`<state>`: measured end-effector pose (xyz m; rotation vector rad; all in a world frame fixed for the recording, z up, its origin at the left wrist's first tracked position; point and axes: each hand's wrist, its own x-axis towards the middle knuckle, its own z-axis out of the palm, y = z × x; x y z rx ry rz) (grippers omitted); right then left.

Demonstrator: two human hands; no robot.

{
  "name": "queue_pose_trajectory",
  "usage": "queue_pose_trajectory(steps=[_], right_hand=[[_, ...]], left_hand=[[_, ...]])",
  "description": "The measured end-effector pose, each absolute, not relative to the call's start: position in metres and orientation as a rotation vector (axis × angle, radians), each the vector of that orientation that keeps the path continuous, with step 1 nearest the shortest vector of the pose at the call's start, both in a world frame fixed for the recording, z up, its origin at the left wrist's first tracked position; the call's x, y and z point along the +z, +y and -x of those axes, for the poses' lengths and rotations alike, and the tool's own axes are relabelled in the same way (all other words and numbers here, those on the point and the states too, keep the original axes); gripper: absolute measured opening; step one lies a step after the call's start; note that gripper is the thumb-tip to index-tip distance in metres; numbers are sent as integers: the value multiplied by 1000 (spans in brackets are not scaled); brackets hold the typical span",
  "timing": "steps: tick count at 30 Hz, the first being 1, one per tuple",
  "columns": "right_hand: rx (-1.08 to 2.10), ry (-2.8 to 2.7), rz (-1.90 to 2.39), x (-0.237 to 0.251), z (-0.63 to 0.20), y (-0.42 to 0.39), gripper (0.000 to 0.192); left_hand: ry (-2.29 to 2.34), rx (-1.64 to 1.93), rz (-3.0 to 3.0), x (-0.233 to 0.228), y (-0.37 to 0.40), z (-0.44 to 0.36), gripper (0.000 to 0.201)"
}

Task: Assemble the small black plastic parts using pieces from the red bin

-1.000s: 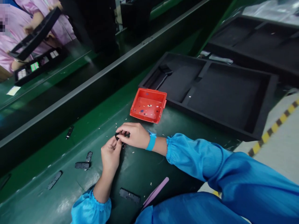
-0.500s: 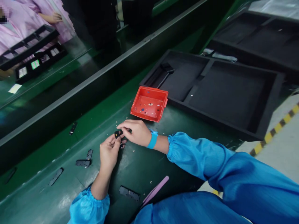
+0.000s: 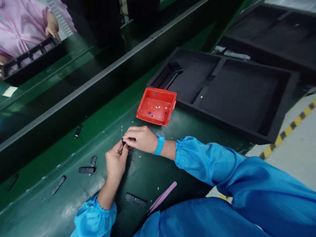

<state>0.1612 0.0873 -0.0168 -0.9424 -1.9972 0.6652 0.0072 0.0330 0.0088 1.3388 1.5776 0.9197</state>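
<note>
My left hand (image 3: 116,159) is closed around a small black plastic part (image 3: 123,142), pinched between thumb and fingers. Over it my right hand (image 3: 142,139), with a blue wrist strap (image 3: 160,144), presses its fingertips onto the same part. Most of the part is hidden by the fingers. Just beyond the hands stands a red tray (image 3: 155,115) with small loose bits in it. Nearer my body lie a black strip-shaped part (image 3: 136,200) and pink tweezers (image 3: 164,196). Further black parts (image 3: 86,170) lie left of my left hand.
A large black divided tray (image 3: 243,95) sits at the right, with a black brush (image 3: 174,73) in it; another dark tray (image 3: 271,36) is behind. A metal rail (image 3: 103,74) runs across the bench. Beyond it a person in pink holds a black compartment tray (image 3: 33,64).
My right hand's fingers have closed over the black part, covering more of it. Across the rail, the person's tray has come down onto the place of the lower one. The view has shifted slightly.
</note>
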Motion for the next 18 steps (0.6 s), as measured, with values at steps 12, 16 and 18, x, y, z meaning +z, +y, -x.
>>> queue_pose_trajectory(steps=[12,16,18], right_hand=[[748,-1916,933,-16,-161,91,12],[714,-1979,924,-18,-161,91,14],[668,-2001,948,-17,-160,90,14]], left_hand=[[1539,923,-1202,10,38,-7,31],[1534,902,-1224,9,36,-7,29],[1529,889,-1264,10,36,-6,27]])
